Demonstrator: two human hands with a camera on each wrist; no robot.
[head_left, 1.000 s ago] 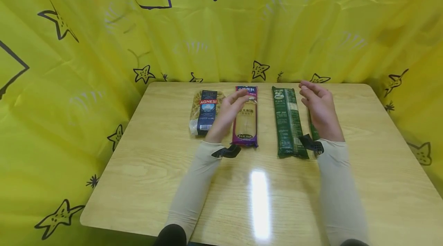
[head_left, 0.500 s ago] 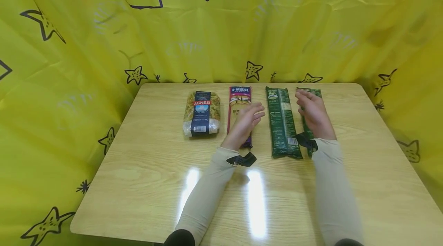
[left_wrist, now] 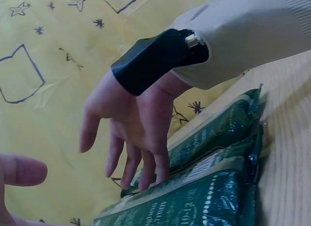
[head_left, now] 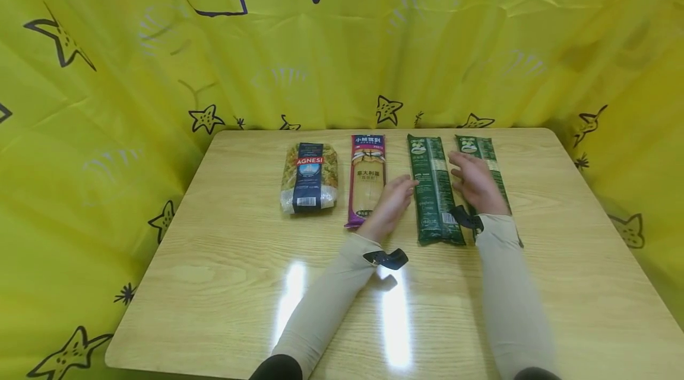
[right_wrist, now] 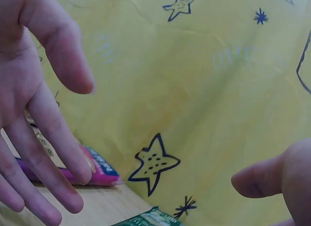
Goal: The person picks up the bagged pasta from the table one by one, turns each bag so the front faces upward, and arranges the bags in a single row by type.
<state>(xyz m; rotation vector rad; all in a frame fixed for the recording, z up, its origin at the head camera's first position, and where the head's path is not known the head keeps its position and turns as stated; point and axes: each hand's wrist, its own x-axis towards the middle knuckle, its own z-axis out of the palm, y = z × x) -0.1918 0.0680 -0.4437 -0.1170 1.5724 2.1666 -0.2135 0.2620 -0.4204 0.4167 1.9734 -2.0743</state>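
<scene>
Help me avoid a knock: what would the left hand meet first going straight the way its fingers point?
Probably the nearer green packet, though how high the left hand hangs is unclear, so it might pass over.

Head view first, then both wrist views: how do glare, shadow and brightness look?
Head view: bright, two white glare streaks on the table, a small shadow just below the left black strap; left wrist view: darker, small glints on the nearer green pack; right wrist view: also darker, the yellow curtain muted.
</scene>
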